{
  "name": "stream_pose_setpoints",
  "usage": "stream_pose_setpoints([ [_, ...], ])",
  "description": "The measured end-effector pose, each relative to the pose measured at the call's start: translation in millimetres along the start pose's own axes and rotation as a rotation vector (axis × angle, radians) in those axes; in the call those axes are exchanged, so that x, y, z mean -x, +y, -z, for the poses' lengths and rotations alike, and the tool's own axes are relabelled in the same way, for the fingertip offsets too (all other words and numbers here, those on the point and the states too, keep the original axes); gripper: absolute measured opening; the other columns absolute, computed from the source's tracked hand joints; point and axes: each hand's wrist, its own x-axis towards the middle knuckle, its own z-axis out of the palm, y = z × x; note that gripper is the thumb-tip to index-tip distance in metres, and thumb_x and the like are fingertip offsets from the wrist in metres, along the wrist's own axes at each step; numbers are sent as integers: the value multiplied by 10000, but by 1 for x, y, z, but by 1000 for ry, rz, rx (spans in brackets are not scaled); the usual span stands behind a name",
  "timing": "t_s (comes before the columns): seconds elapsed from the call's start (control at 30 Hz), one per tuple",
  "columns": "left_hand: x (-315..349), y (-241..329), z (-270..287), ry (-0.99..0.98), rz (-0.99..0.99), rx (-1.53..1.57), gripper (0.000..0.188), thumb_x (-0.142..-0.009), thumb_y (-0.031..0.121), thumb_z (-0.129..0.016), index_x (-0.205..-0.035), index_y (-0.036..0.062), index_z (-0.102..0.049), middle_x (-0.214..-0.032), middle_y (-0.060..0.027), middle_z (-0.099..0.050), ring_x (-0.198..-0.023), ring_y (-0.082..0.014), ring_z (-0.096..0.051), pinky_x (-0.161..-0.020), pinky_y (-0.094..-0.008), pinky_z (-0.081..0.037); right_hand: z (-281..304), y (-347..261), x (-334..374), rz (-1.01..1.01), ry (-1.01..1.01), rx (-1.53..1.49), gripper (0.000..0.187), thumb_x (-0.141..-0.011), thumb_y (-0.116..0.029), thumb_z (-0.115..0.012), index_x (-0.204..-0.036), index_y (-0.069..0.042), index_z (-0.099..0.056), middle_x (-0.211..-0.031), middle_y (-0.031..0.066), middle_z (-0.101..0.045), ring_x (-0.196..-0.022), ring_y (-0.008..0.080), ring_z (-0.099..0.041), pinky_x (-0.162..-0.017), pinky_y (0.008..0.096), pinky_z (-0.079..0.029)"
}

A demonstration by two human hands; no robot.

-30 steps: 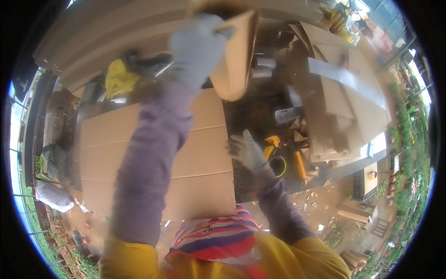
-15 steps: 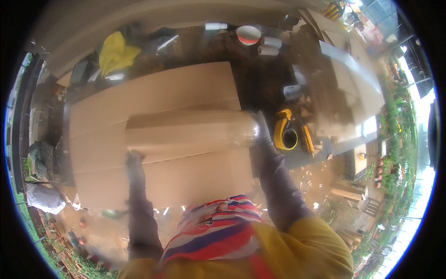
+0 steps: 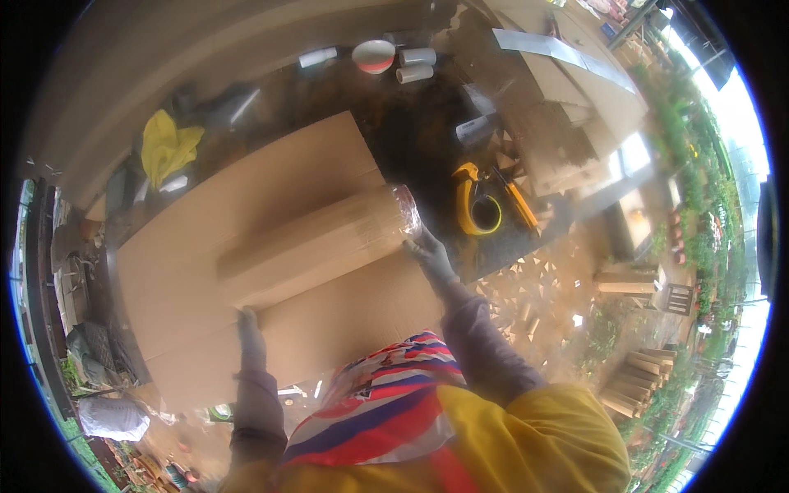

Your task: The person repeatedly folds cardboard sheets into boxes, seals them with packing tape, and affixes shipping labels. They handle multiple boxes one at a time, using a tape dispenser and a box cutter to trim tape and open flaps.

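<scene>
A long cardboard-wrapped package (image 3: pixel 320 246) lies aslant on a large flat cardboard sheet (image 3: pixel 189 238). Clear, shiny plastic or tape (image 3: pixel 406 210) covers its right end. My right hand (image 3: pixel 431 256), in a grey glove, is closed on the package's near edge by that end. At the near left corner, my gloved left hand (image 3: pixel 251 335) grips the package with its fingertips against the cardboard. The far side of the package is hidden from me. Right of the sheet rests a yellow tape dispenser (image 3: pixel 470 205) with a roll on it.
A yellow-handled tool (image 3: pixel 521 204) lies beside the dispenser. Toward the back are a red-and-white bowl (image 3: pixel 373 57), white rolls (image 3: pixel 416 66) and a yellow cloth (image 3: pixel 168 148). Stacked cardboard (image 3: pixel 567 99) stands at the right. Scraps (image 3: pixel 526 287) litter the floor.
My view has turned, so the package and sheet now slant up to the right. My right hand has shifted from the package's end to its near edge; my left hand stays at the left corner.
</scene>
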Motion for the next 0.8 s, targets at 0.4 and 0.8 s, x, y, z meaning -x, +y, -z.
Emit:
stream_pose_setpoints([
  [0.4,0,24,-5,42,23,118,547,-1062,383,-417,-1452,1,-388,-1468,-117,-436,-1374,-264,-386,-1197,-414,-243,233,-104,-9,220,841,1668,536,-874,-247,-623,-1377,-147,-466,-1121,153,-666,-914,385,-664,-740,497,-534],
  [0.8,24,58,-7,-16,37,128,498,-1042,288,-494,-1455,25,-400,-1451,-96,-458,-1368,-264,-406,-1167,-429,-322,260,-63,6,188,654,1287,208,-837,-133,-619,-1024,-63,-564,-900,172,-602,-823,359,-635,-692,476,-504],
])
